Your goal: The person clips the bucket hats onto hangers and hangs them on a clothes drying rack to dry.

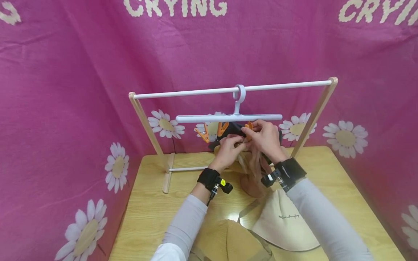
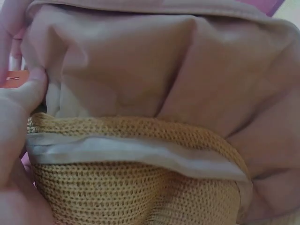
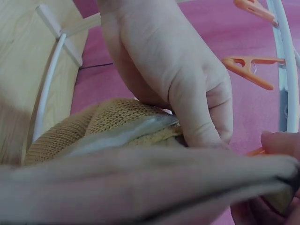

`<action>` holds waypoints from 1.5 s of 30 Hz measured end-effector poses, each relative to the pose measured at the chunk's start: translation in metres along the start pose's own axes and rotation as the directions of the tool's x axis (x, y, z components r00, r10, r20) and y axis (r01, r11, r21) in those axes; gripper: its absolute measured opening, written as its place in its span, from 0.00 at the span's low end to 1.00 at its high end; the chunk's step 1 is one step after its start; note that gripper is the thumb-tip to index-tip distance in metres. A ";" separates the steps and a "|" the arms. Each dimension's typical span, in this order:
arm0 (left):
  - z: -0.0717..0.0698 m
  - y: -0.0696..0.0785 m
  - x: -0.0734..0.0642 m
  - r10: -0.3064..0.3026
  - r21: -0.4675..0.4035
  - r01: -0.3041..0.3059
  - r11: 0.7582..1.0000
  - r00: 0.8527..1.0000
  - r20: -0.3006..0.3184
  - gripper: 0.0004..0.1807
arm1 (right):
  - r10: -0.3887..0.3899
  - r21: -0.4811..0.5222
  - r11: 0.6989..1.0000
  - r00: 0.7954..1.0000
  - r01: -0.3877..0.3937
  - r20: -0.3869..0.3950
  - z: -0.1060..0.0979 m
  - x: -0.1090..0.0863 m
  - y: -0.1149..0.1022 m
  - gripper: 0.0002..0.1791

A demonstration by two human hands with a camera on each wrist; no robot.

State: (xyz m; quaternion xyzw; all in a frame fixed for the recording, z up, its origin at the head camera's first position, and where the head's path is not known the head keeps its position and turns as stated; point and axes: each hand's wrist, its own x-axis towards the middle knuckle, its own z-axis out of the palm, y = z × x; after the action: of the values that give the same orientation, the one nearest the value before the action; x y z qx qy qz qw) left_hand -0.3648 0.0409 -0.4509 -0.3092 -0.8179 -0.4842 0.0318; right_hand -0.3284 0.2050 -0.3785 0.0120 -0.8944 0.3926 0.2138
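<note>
My left hand (image 1: 228, 151) pinches the rim of a mustard knitted hat (image 2: 103, 192) that has a pale inner band. Beside it my right hand (image 1: 267, 139) holds an orange clip (image 1: 249, 131) under the white hanger (image 1: 209, 118). A pinkish-tan cloth hat (image 2: 136, 65) lies against the knitted one, its edge close to both hands. In the right wrist view, that hat's edge covers part of the right hand (image 3: 281, 145), so the clip's bite is mostly hidden. Two more orange clips (image 1: 202, 133) hang along the hanger, left of my hands.
The hanger hooks over the white bar (image 1: 183, 93) of a wooden-legged rack. Something dark (image 1: 233, 128) hangs behind my hands. On the table (image 1: 147, 214) lie a cream hat (image 1: 284, 221) and a tan hat (image 1: 241, 241). Pink cloth (image 1: 81, 90) encloses the back and sides.
</note>
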 end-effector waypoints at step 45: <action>-0.007 0.022 0.011 -0.021 0.063 0.025 0.998 0.997 -0.069 0.13 | 0.040 0.114 0.992 0.992 -0.054 0.123 -0.015 -0.003 0.009 0.22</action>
State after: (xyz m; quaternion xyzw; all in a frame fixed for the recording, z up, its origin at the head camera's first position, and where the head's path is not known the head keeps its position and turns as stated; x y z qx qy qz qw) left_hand -0.3633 0.0478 -0.4262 -0.2818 -0.8348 -0.4685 0.0640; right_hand -0.3219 0.2218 -0.3769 0.0273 -0.8811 0.4480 0.1488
